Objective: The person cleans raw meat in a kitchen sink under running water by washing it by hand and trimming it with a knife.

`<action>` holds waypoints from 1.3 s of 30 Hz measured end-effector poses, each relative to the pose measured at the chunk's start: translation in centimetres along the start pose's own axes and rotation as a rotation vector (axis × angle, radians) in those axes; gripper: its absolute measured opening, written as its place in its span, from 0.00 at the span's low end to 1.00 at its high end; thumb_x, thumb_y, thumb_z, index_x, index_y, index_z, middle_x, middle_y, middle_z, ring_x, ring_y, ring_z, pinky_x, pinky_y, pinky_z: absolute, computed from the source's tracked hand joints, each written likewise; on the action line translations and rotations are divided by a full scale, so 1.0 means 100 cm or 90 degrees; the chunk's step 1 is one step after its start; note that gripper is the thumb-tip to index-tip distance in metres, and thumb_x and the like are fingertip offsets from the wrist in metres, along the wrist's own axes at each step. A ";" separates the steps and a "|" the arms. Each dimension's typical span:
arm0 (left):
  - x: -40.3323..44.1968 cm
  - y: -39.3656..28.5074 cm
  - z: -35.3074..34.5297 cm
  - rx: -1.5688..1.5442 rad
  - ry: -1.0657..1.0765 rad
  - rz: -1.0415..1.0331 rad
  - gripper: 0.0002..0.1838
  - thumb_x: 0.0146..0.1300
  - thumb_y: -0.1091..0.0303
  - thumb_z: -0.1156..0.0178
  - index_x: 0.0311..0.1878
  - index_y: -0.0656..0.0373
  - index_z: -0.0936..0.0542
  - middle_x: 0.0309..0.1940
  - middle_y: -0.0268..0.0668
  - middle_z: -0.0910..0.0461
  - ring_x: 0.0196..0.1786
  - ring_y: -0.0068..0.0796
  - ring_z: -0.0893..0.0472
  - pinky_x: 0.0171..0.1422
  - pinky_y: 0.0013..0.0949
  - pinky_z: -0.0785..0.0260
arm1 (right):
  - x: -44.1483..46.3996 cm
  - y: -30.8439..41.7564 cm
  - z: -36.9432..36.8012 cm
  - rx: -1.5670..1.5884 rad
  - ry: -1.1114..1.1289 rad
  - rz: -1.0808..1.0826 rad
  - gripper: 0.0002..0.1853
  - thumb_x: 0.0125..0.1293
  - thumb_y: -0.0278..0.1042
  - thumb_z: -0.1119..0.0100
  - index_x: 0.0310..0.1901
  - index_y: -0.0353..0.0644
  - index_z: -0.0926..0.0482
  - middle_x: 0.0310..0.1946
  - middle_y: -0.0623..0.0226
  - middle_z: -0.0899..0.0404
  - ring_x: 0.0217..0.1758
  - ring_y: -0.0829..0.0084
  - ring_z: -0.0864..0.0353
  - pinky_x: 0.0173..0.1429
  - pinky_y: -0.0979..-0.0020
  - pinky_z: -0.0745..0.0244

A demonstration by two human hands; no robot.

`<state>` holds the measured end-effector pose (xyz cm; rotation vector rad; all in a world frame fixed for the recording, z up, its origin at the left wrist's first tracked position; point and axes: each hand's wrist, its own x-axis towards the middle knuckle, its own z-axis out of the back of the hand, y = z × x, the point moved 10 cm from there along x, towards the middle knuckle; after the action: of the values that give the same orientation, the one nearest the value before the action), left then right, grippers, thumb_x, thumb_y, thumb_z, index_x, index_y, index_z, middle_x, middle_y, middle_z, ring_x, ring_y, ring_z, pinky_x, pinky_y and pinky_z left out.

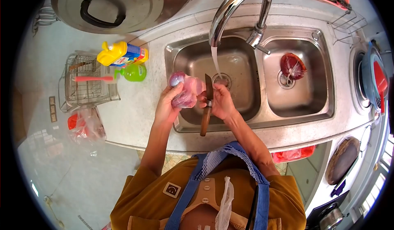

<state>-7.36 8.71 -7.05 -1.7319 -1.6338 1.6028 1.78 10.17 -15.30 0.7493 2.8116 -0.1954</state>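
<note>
My left hand (pixel 167 102) is closed on a piece of pink, glossy raw meat (pixel 189 95) over the near left edge of the left sink basin (pixel 242 102). My right hand (pixel 223 102) grips a knife (pixel 206 121) with a wooden handle, near where handle and blade meet. The dark blade points away from me, just right of the meat. Whether blade and meat touch, I cannot tell. Behind the hands, water (pixel 215 61) runs from the chrome faucet (pixel 221 18) toward the drain.
In the right basin (pixel 303 102), a dark red item in clear plastic (pixel 292 67) lies by the drain. To the left stand a yellow bottle (pixel 117 54), a green bottle (pixel 134 72) and a wire rack (pixel 86 96). A large lidded pot (pixel 135 8) sits behind.
</note>
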 end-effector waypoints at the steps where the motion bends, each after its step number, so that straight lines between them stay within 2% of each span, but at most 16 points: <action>1: 0.002 0.000 -0.001 0.021 0.002 0.002 0.17 0.64 0.63 0.46 0.51 0.63 0.28 0.42 0.36 0.23 0.41 0.26 0.22 0.43 0.31 0.28 | 0.000 -0.004 0.005 0.016 0.001 -0.023 0.19 0.67 0.42 0.57 0.48 0.36 0.27 0.33 0.62 0.25 0.35 0.70 0.29 0.36 0.71 0.35; 5: 0.005 -0.001 -0.007 0.007 0.016 0.011 0.16 0.63 0.64 0.45 0.50 0.62 0.28 0.42 0.37 0.23 0.41 0.27 0.21 0.45 0.33 0.27 | -0.007 -0.006 -0.008 0.038 0.025 -0.043 0.18 0.68 0.40 0.56 0.50 0.35 0.29 0.37 0.59 0.25 0.37 0.68 0.28 0.39 0.72 0.34; 8: 0.008 -0.003 -0.004 -0.020 0.006 0.001 0.16 0.63 0.64 0.44 0.50 0.62 0.27 0.42 0.36 0.22 0.42 0.28 0.21 0.47 0.33 0.27 | -0.012 -0.010 -0.003 0.072 -0.030 -0.073 0.17 0.69 0.40 0.54 0.51 0.37 0.32 0.43 0.58 0.28 0.34 0.74 0.33 0.33 0.76 0.34; 10: 0.006 -0.007 -0.009 -0.034 0.007 0.002 0.17 0.62 0.64 0.43 0.50 0.63 0.27 0.40 0.37 0.22 0.41 0.27 0.20 0.45 0.31 0.26 | -0.015 -0.011 -0.021 0.229 0.195 -0.125 0.20 0.69 0.41 0.54 0.56 0.37 0.35 0.41 0.62 0.30 0.28 0.79 0.36 0.28 0.79 0.37; 11: 0.007 -0.007 -0.010 -0.034 0.007 0.002 0.17 0.62 0.64 0.43 0.50 0.63 0.27 0.40 0.37 0.22 0.41 0.27 0.20 0.45 0.31 0.26 | -0.015 -0.011 -0.019 0.229 0.196 -0.125 0.20 0.69 0.41 0.54 0.56 0.37 0.35 0.41 0.62 0.30 0.28 0.79 0.36 0.28 0.79 0.37; 13: 0.008 -0.003 -0.015 -0.056 0.031 0.026 0.17 0.63 0.63 0.44 0.50 0.63 0.27 0.40 0.36 0.22 0.41 0.27 0.20 0.45 0.31 0.26 | -0.022 -0.007 -0.024 0.201 0.284 -0.089 0.18 0.69 0.41 0.54 0.54 0.38 0.34 0.32 0.70 0.32 0.22 0.83 0.41 0.23 0.81 0.43; 19: 0.003 0.007 -0.030 -0.083 0.056 0.058 0.17 0.63 0.63 0.44 0.50 0.63 0.27 0.41 0.36 0.22 0.41 0.25 0.21 0.46 0.31 0.27 | -0.014 -0.009 -0.050 0.165 0.421 -0.064 0.15 0.68 0.40 0.52 0.52 0.42 0.33 0.20 0.78 0.39 0.17 0.86 0.44 0.22 0.82 0.48; 20: 0.000 0.006 -0.032 -0.082 0.058 0.059 0.17 0.63 0.63 0.44 0.50 0.63 0.27 0.41 0.36 0.22 0.41 0.25 0.21 0.46 0.31 0.27 | -0.008 -0.007 -0.050 0.160 0.380 -0.071 0.20 0.67 0.42 0.50 0.58 0.46 0.36 0.18 0.78 0.40 0.17 0.87 0.44 0.22 0.83 0.48; 21: -0.004 0.004 -0.029 -0.079 0.030 0.049 0.16 0.62 0.64 0.44 0.50 0.63 0.27 0.42 0.36 0.22 0.42 0.25 0.21 0.47 0.30 0.28 | -0.010 -0.002 -0.054 0.161 0.380 -0.070 0.20 0.67 0.42 0.50 0.58 0.46 0.36 0.18 0.78 0.40 0.17 0.87 0.44 0.22 0.83 0.48; 23: -0.009 0.003 -0.022 -0.076 0.003 0.039 0.16 0.62 0.65 0.43 0.50 0.63 0.27 0.42 0.36 0.22 0.42 0.24 0.22 0.48 0.30 0.29 | -0.007 0.005 -0.045 -0.065 0.267 -0.035 0.25 0.66 0.44 0.48 0.63 0.51 0.39 0.17 0.79 0.41 0.18 0.87 0.44 0.23 0.83 0.48; 25: -0.010 -0.007 -0.006 -0.028 -0.004 -0.035 0.15 0.62 0.68 0.44 0.51 0.63 0.27 0.43 0.36 0.22 0.44 0.23 0.22 0.49 0.29 0.29 | -0.004 0.012 -0.037 -0.121 0.242 0.000 0.26 0.65 0.44 0.46 0.63 0.54 0.40 0.18 0.79 0.42 0.18 0.86 0.44 0.23 0.83 0.49; 27: -0.016 -0.007 0.004 -0.037 -0.015 -0.026 0.15 0.62 0.71 0.44 0.52 0.62 0.28 0.43 0.36 0.22 0.44 0.24 0.22 0.49 0.29 0.29 | -0.003 0.029 -0.028 -0.140 0.180 0.089 0.26 0.65 0.43 0.47 0.64 0.51 0.40 0.18 0.78 0.42 0.18 0.85 0.44 0.24 0.83 0.48; 28: -0.021 -0.010 0.004 -0.024 -0.004 -0.032 0.16 0.61 0.72 0.44 0.52 0.62 0.27 0.43 0.36 0.22 0.44 0.24 0.22 0.49 0.28 0.29 | -0.001 0.035 -0.016 -0.141 0.145 0.101 0.26 0.66 0.41 0.47 0.63 0.47 0.40 0.20 0.78 0.40 0.19 0.85 0.43 0.24 0.83 0.46; 31: -0.033 -0.021 0.007 0.015 -0.007 -0.059 0.16 0.60 0.73 0.44 0.52 0.62 0.27 0.43 0.35 0.22 0.45 0.23 0.23 0.51 0.27 0.31 | 0.004 0.047 0.016 -0.216 0.087 0.095 0.25 0.66 0.39 0.48 0.62 0.42 0.40 0.23 0.77 0.37 0.21 0.86 0.42 0.26 0.82 0.45; 35: -0.046 -0.037 0.007 0.114 -0.020 -0.100 0.17 0.59 0.74 0.43 0.53 0.62 0.27 0.45 0.34 0.23 0.47 0.22 0.24 0.53 0.28 0.32 | 0.003 0.044 0.014 -0.283 0.073 0.064 0.22 0.67 0.38 0.48 0.59 0.39 0.35 0.26 0.77 0.36 0.22 0.87 0.41 0.26 0.83 0.44; 39: -0.062 -0.060 0.000 0.150 -0.007 -0.117 0.19 0.57 0.74 0.42 0.53 0.63 0.27 0.45 0.35 0.22 0.46 0.22 0.24 0.54 0.28 0.33 | 0.009 0.058 0.036 -0.190 0.048 0.080 0.21 0.67 0.38 0.49 0.58 0.37 0.34 0.27 0.77 0.36 0.22 0.87 0.41 0.26 0.84 0.44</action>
<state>-9.00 5.56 0.76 -1.4155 -1.4917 1.6444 4.60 14.96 -19.36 0.8713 2.7600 0.2727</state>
